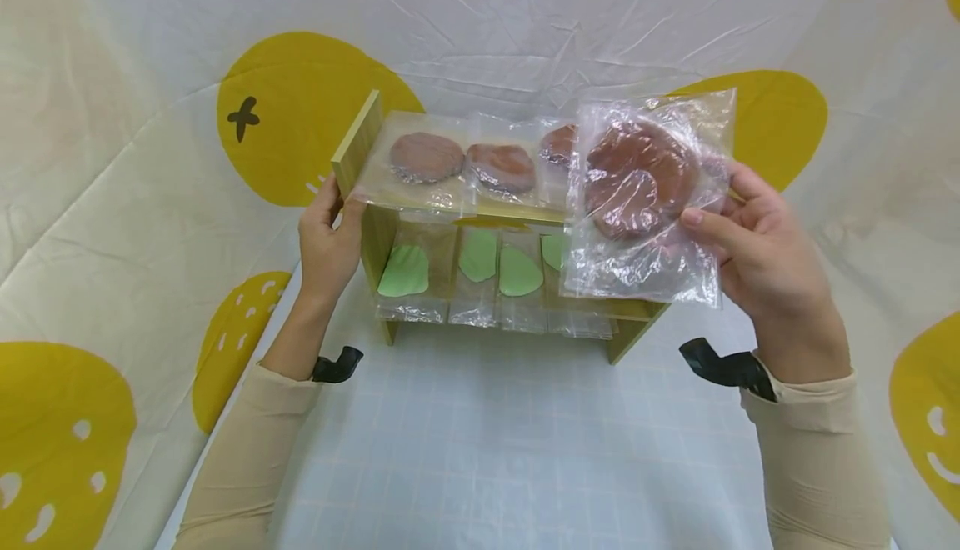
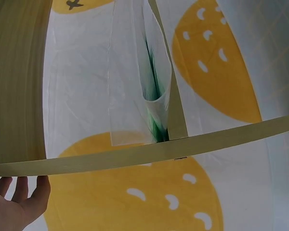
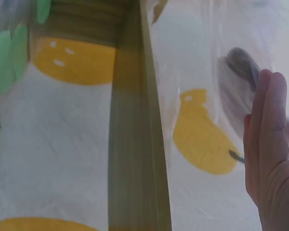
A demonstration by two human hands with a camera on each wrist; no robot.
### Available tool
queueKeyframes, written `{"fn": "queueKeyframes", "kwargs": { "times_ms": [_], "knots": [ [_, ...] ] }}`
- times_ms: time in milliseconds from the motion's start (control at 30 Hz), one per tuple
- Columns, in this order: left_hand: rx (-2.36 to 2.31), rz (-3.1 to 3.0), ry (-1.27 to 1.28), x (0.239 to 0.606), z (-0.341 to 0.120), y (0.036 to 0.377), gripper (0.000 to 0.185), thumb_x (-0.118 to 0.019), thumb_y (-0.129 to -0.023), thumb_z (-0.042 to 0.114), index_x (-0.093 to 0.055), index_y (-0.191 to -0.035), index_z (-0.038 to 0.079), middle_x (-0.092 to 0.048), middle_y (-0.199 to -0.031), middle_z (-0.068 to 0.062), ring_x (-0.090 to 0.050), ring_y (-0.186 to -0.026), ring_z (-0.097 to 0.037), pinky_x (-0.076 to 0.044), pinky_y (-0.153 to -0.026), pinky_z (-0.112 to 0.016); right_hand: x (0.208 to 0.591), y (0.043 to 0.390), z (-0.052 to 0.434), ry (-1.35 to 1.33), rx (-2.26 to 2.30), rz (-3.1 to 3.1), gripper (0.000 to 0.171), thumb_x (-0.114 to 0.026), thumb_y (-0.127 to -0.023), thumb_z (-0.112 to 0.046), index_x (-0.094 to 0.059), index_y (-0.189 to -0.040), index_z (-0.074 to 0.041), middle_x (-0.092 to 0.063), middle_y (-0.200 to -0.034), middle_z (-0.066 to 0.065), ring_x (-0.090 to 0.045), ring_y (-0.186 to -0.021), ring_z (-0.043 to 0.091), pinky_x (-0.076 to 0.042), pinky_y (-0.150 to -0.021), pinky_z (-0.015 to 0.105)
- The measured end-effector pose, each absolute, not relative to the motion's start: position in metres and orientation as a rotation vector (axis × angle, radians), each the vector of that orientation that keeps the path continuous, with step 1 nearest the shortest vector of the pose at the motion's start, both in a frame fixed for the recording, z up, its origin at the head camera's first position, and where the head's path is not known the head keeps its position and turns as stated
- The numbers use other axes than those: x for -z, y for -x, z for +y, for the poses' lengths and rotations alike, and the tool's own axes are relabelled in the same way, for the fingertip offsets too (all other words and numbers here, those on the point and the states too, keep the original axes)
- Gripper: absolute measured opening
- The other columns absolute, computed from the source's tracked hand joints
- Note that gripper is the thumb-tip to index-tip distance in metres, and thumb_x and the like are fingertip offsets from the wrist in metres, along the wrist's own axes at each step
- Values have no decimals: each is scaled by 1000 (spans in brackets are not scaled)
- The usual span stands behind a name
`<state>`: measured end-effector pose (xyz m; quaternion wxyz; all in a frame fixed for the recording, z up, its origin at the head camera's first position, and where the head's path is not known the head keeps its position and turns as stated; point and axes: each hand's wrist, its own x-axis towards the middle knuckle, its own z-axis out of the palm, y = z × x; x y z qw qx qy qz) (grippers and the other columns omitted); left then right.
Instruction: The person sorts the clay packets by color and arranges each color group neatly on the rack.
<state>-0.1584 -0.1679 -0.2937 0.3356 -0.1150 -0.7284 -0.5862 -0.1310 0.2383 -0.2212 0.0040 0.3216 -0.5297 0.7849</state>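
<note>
Head view: right hand (image 1: 757, 254) pinches clear bag of brown patties (image 1: 645, 179) by its right edge, thumb on front, held up before the top-right of the small wooden shelf (image 1: 360, 146). Likely light, floppy, slick film; edge grip looks best. Left hand (image 1: 327, 242) grips shelf's left side panel, fingers curled round it. Green leaf packets (image 1: 405, 271) below. Patty count unclear; wrist views blurred, right hand's fingers partly hidden behind the bag.

We wear long beige sleeves on both arms, the left sleeve (image 1: 247, 450) and the right sleeve (image 1: 817, 458) each ending in a snug cuff at the wrist. A black strap mount sits at each wrist, left (image 1: 337, 364) and right (image 1: 726, 367). Our hands are bare.
</note>
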Motion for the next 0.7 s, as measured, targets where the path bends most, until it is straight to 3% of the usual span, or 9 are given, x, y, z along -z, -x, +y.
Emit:
{"fn": "queueKeyframes", "kwargs": {
  "times_ms": [233,467,700],
  "knots": [
    [1525,-1895,310,294,-169,158,39,-55,-102,7,-55,-139,-5,-62,-132,-17,-59,-117,-21,-52,-90,-29,190,153,259,-914,-2434,-1613,50,-40,-93,26,-40,-142,15,-64,-115,28,-69,-94,35,-54,-77,41],
    [1535,-1904,302,294,-168,159,40,-55,-103,9,-54,-141,-3,-61,-134,-16,-58,-119,-22,-52,-92,-32,167,176,279,-683,-2374,-1697,44,-52,-93,21,-50,-136,13,-66,-104,23,-69,-76,27,-57,-65,31],
    [1535,-1905,299,293,-168,157,39,-55,-102,8,-54,-140,-5,-62,-133,-17,-59,-118,-22,-52,-92,-31,165,197,293,-459,-2499,-1779,38,-54,-95,16,-57,-131,6,-68,-105,22,-72,-78,29,-57,-66,37]
  ]
}}
